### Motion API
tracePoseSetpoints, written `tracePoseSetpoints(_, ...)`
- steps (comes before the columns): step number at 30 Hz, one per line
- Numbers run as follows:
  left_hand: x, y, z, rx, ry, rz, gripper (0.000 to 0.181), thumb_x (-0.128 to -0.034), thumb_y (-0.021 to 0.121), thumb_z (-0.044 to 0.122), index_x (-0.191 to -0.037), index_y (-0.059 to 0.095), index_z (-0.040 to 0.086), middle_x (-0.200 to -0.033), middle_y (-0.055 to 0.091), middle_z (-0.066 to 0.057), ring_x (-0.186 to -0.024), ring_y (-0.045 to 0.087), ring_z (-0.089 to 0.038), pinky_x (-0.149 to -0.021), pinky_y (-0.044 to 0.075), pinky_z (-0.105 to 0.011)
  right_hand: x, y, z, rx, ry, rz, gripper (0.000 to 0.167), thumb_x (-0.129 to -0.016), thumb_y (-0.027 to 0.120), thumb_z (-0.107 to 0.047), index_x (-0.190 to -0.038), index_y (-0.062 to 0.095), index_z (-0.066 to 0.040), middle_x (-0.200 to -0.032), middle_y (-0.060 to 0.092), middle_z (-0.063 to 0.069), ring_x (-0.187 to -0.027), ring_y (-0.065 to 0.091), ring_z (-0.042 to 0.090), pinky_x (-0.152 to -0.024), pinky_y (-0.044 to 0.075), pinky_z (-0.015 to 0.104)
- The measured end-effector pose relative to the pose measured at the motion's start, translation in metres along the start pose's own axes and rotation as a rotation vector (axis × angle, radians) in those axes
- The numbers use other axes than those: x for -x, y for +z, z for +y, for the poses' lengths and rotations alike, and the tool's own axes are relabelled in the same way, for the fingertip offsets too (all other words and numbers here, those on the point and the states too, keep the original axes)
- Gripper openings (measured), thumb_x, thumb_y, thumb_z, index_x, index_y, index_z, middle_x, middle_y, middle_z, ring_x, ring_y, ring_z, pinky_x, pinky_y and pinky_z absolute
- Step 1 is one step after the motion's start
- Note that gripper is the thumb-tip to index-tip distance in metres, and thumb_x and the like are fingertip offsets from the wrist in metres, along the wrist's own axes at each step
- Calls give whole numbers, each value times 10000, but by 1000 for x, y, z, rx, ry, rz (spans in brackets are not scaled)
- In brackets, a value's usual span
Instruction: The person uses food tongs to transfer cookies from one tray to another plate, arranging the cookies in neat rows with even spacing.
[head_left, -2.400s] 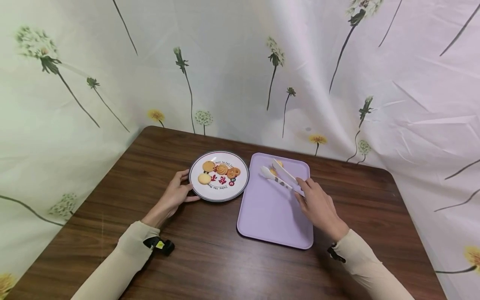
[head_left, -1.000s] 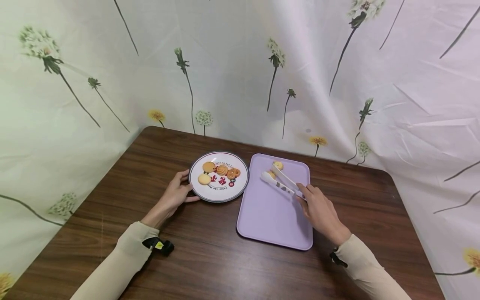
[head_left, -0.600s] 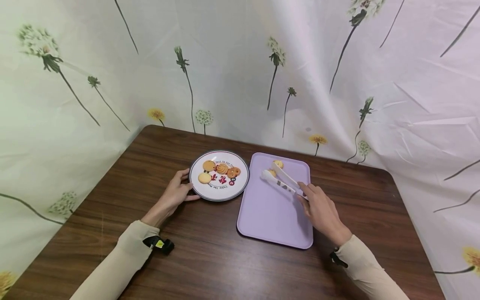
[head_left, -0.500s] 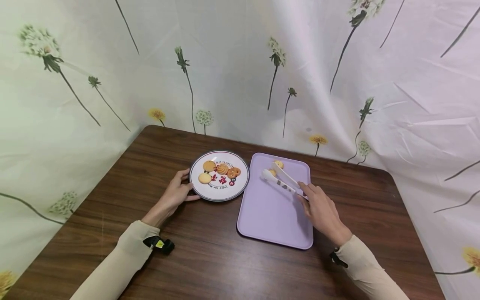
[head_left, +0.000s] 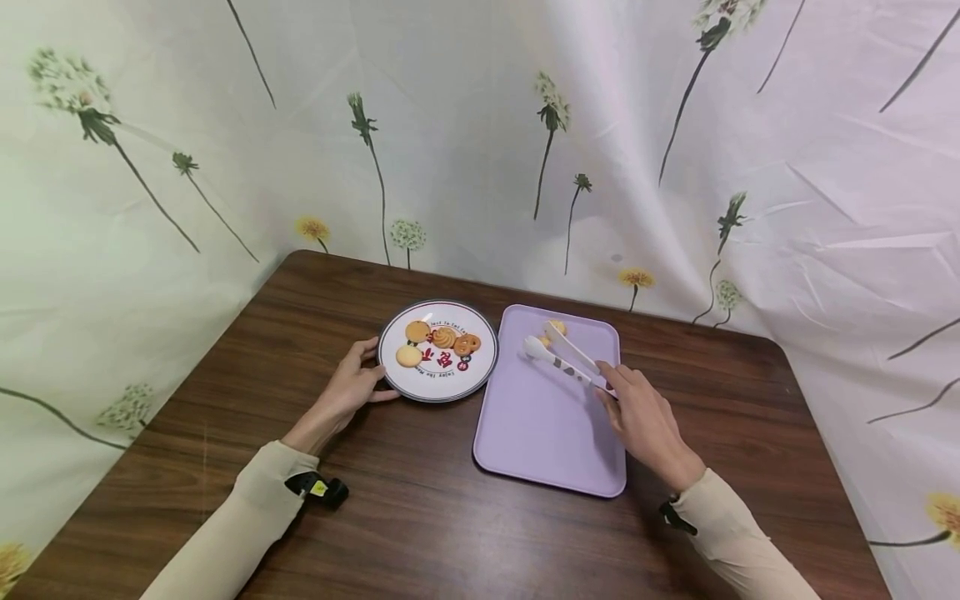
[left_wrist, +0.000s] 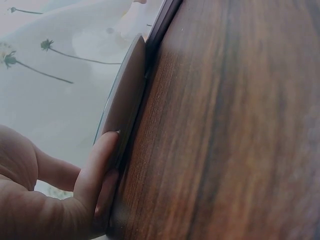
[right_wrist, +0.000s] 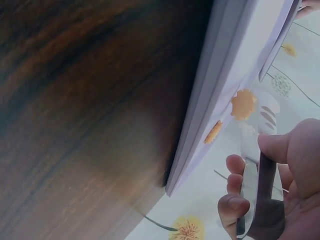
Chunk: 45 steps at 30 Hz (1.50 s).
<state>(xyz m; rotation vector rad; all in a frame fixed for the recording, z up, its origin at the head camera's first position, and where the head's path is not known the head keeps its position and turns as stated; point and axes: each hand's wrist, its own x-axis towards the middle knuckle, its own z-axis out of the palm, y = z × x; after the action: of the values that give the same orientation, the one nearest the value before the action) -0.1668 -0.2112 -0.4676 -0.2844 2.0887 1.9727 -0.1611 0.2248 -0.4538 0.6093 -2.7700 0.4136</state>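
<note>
Tongs over tray
My left hand grips the plate; my right hand holds them, a cookie perhaps between the tips.

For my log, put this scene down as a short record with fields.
Left hand: holds the rim of the plate
Right hand: holds white tongs over the tray
Plate: on the table, bearing four cookies
Tray: lilac, right of the plate
Tray cookies: two visible, near the tongs; whether gripped, unclear
Backdrop: pale, dandelion print
</note>
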Motion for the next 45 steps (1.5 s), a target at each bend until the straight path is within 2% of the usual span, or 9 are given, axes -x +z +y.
tracePoseSetpoints(12, 1, -1, -1, 4, 12, -4, 634, -1102, 300, -14, -1671, 25, 37, -1685, 110, -299, -1437, 436, -488, -918, 674, -259, -2, -3, -5, 0, 0, -5, 375, -1015, 679, -201, -1371, 638, -88, -925, 632, 44, -802, 545, 211, -516, 442, 295)
tracePoseSetpoints(25, 0, -1, 0, 16, 0, 8, 636, -1096, 305, -27, -1671, 40, 37, -1683, 109, -299, -1454, 418, -490, -918, 674, -262, -10, -4, -14, -1, -60, 64, 380, -1001, 698, -187, -1363, 647, -83, -943, 648, 45, -825, 565, 215, -537, 493, 343)
tracePoseSetpoints(31, 0, 0, -1, 23, -2, 6, 636, -1094, 302, -29, -1671, 41, 36, -1682, 107, -303, -1451, 419, -491, -914, 675, -264, -20, -2, -30, -17, -87, 59, 379, -1009, 692, -200, -1367, 649, -82, -946, 642, 46, -853, 592, 224, -564, 518, 364)
tracePoseSetpoints(37, 0, 1, -1, 23, -1, 0, 642, -1095, 302, -26, -1672, 27, 38, -1686, 99, -299, -1452, 417, -488, -913, 677, -269, -32, 2, -49, -41, -112, 28, 389, -1018, 684, -220, -1378, 644, -79, -931, 651, 62, -832, 580, 219, -569, 495, 336)
tracePoseSetpoints(45, 1, 0, 0, 24, 3, 5, 641, -1093, 295, -30, -1670, 23, 32, -1684, 96, -304, -1450, 416, -494, -902, 680, -267, -42, 14, -71, -72, -135, 3, 381, -1020, 681, -210, -1386, 643, -111, -927, 642, 11, -832, 569, 191, -583, 495, 297)
